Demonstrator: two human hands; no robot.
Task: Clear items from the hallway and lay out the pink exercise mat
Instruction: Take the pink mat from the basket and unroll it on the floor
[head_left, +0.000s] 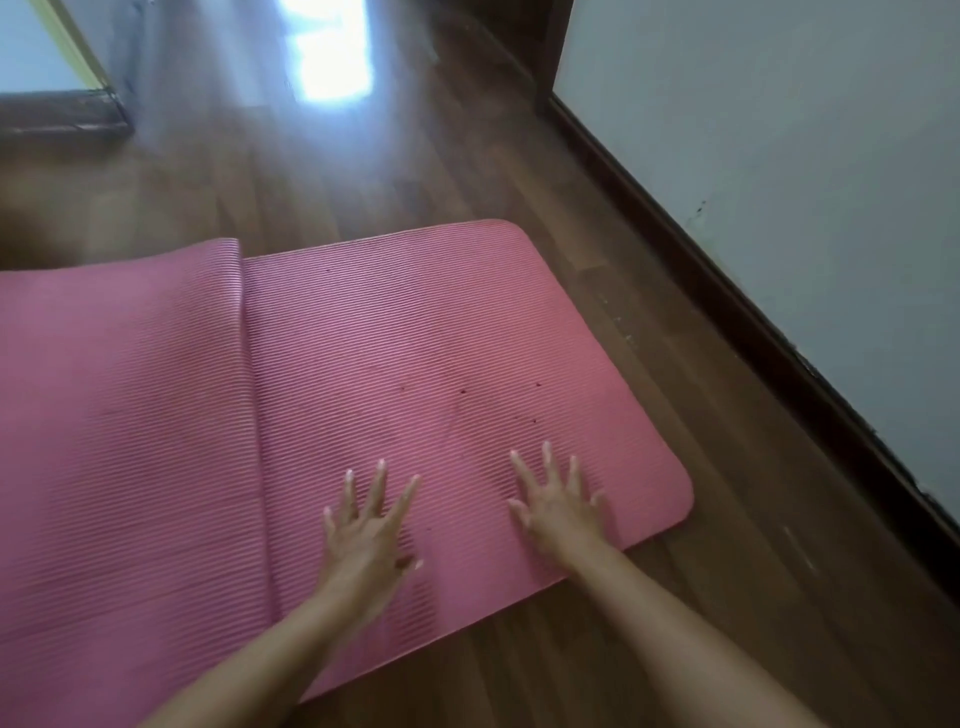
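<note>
1. Spreading wide, both hands are down on the pink exercise mat (415, 364), palms facing the ribbed surface, fingers splayed and gripping nothing.
2. Left hand (371, 525) sits near the mat's near edge, just right of the fold line; whether the palm actually presses the foam is hard to tell through the blur.
3. Right hand (558, 501) lies close to the mat's near right corner, fingers fanned apart, well clear of the left.
4. Mat's right portion lies flat on the wooden floor (675, 623), rounded corners showing, a few dark specks on it.
5. Left portion is doubled over, its rolled fold (236, 312) raised above the flat part and running from far edge to near edge.
6. Pale wall (779, 182) with a dark baseboard (727, 312) runs along the right, near the mat but not touching it.
7. Bright glare (332, 47) washes the floor at the far end.
</note>
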